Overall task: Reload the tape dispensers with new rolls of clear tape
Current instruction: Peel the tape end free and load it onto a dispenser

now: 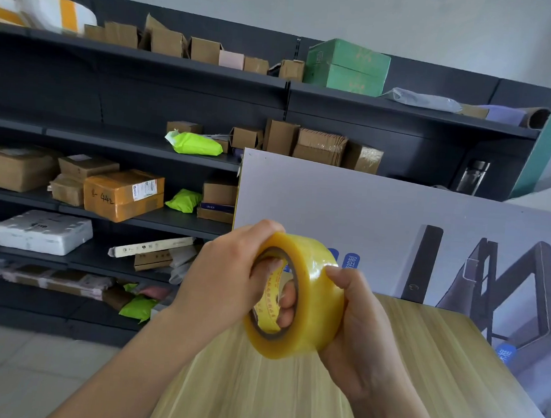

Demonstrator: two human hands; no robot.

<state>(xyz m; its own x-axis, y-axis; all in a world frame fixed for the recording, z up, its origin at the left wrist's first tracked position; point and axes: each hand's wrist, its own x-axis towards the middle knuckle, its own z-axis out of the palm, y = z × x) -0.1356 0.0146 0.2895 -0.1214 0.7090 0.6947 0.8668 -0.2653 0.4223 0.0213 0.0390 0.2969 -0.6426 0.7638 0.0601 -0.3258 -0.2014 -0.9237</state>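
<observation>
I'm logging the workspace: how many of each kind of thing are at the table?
Yellowish clear tape roll: 1
Hands gripping it (left hand, right hand): 2
Light wooden table: 1
Grey printed board behind: 1
Total: 5

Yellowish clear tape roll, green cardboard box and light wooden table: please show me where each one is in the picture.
Yellowish clear tape roll (318, 305): head view, outer wound band.
Green cardboard box (347, 67): head view, front face.
Light wooden table (254, 396): head view, bare top surface.

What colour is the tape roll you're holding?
The tape roll is translucent yellow; head view shows it best.
</observation>
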